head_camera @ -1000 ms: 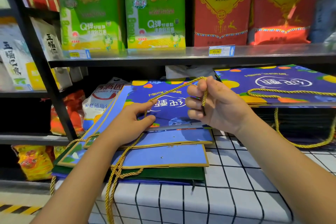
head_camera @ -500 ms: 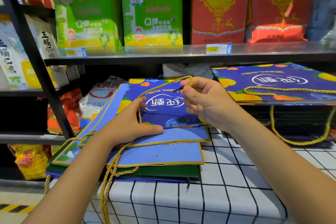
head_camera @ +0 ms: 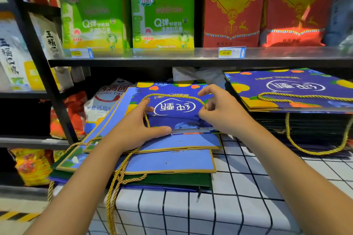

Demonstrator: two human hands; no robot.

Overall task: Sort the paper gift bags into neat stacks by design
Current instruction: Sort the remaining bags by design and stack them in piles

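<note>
**Head view: laying the cord flat on the top bag**

Head view shows the top bag (head_camera: 177,112), dark blue with fruit and a white logo, lying flat on a slipped pile of bags (head_camera: 164,160) near the table's (head_camera: 248,206) left edge. The left hand (head_camera: 137,129) lies across the bag's near left part, fingers fairly straight, thumb stretched along its near edge, pressing it down. The right hand (head_camera: 219,112) sits at the bag's right side, fingers curled, seemingly pinching the gold cord handle (head_camera: 172,97) where it loops over the logo; the exact contact is hard to make out.

To my eye the step is tucking that cord onto the bag's face so it stacks flat. Done well, the left hand holds the bag steady while the right eases the loop down inside the outline, without creasing the paper.

A matching stack (head_camera: 298,101) stands toward the table's far right corner, its own cord laid on top, another loop hanging off its near side. This bag likely belongs there, edges squared to it.

Watch the loose cords (head_camera: 116,179) trailing over the table's near left edge: lifting the bag carelessly could snag them and drag the lighter blue and green bags underneath.
</note>
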